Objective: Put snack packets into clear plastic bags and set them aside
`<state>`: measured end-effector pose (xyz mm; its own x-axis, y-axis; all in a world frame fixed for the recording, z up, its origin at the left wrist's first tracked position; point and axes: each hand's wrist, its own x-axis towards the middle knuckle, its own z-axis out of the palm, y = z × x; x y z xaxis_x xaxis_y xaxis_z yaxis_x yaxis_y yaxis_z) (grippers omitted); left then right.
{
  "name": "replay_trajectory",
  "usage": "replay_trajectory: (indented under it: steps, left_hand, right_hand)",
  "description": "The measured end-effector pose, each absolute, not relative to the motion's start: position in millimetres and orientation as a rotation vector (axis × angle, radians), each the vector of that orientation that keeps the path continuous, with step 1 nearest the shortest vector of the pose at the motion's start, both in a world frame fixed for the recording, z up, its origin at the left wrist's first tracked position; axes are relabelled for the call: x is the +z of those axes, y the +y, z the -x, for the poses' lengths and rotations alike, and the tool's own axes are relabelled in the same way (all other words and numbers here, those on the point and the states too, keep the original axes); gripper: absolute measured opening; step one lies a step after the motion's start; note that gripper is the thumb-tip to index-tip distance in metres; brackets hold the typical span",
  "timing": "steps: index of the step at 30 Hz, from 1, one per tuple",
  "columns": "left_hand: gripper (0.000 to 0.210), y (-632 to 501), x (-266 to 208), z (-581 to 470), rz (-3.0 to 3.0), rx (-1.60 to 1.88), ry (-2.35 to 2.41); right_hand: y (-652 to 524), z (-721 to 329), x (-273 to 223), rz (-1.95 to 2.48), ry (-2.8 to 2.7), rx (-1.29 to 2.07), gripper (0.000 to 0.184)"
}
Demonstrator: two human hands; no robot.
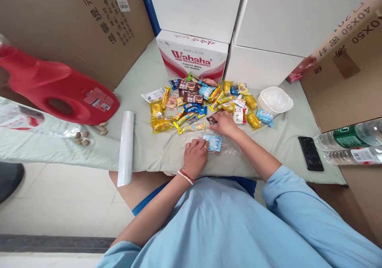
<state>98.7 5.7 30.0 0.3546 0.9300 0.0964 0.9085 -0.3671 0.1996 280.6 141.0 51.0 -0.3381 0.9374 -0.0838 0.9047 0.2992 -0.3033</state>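
My left hand (pixel 195 156) rests closed on a clear plastic bag (pixel 228 145) lying flat near the front edge of the pale green cloth (pixel 149 148). A small light-blue snack packet (pixel 214 142) lies in or on the bag, right beside its fingers. My right hand (pixel 224 123) reaches to the near edge of a pile of wrapped snacks (pixel 193 101) and touches a dark brown packet (pixel 212 119); whether it grips it I cannot tell. The pile holds several yellow, brown and blue packets.
A white bowl (pixel 276 100) stands right of the pile. A white roll (pixel 125 146) overhangs the front edge at left, near several nuts (pixel 82 137) and a red jug (pixel 56 89). A black phone (pixel 310 153) and plastic bottles (pixel 349 138) are at right. Cartons, one marked Wahaha (pixel 191 55), stand behind.
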Motion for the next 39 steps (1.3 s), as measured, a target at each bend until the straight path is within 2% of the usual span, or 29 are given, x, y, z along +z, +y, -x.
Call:
replay_trajectory:
  steps: [4,5,11,16,19,22,26,28,30,33,36,39]
  left_hand:
    - [0.036,3,28,-102,-2.521,0.292,1.696]
    - [0.036,3,27,-102,-2.521,0.299,1.694]
    - [0.035,-1,21,-105,-2.516,0.345,1.736]
    - [0.031,-2,14,-97,-2.371,0.414,1.683]
    - [0.027,-6,6,-81,-2.157,0.677,1.484]
    - [0.027,-6,2,-60,-1.777,0.986,1.383]
    - [0.029,15,7,-39,-1.289,1.247,1.806]
    - [0.038,31,12,-37,-1.29,1.145,1.972]
    - [0.044,42,16,-40,-1.413,0.867,2.03]
    - [0.032,42,19,-47,-1.564,0.578,2.02]
    - [0.015,30,26,-51,-1.62,0.694,1.963]
    - [0.013,21,39,-60,-1.604,0.829,1.789]
  right_hand:
    - [155,-270,54,1.682,-2.57,0.572,0.02]
    - [155,-270,57,1.648,-2.585,0.593,0.016]
    - [109,-279,73,1.309,-2.631,0.641,0.024]
    - [48,-280,46,1.145,-2.764,0.585,0.034]
    - [31,-284,24,1.102,-2.668,0.578,0.043]
    - [24,-287,11,1.111,-2.622,0.603,0.044]
    - [22,-285,9,1.181,-2.693,0.595,0.049]
    - [23,-282,12,1.205,-2.704,0.605,0.051]
    - [24,-280,16,1.215,-2.692,0.646,0.049]
    - [26,-279,23,1.228,-2.65,0.736,0.043]
    - [27,-278,27,1.246,-2.64,0.772,0.041]
    - [26,-275,28,1.23,-2.676,0.74,0.042]
